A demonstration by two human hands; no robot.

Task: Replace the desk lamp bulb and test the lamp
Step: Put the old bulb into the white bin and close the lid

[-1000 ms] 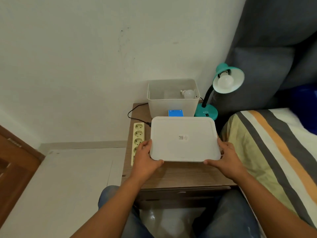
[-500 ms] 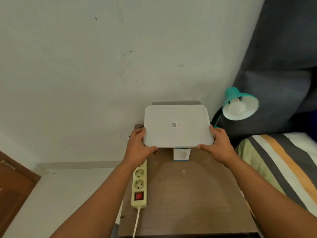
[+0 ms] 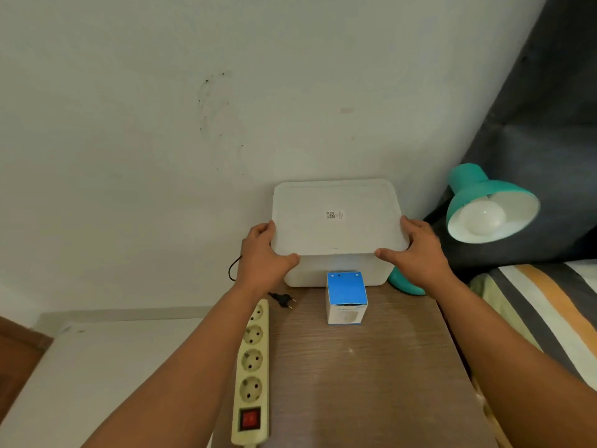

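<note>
Head view: both hands, left (image 3: 263,253) and right (image 3: 416,250), grip the lid (image 3: 336,218), which has come from the near counter (image 3: 355,367) onto the box (image 3: 339,270), so storing ends and the unplugged lamp (image 3: 491,205) awaits testing.

Both hands grip a white lid on a white bin (image 3: 336,270): the left hand (image 3: 263,257) at its left edge, the right hand (image 3: 420,253) at its right. A blue bulb box (image 3: 345,297) stands before the bin on the table (image 3: 371,383), with a teal lamp (image 3: 484,205) to the right.
</note>
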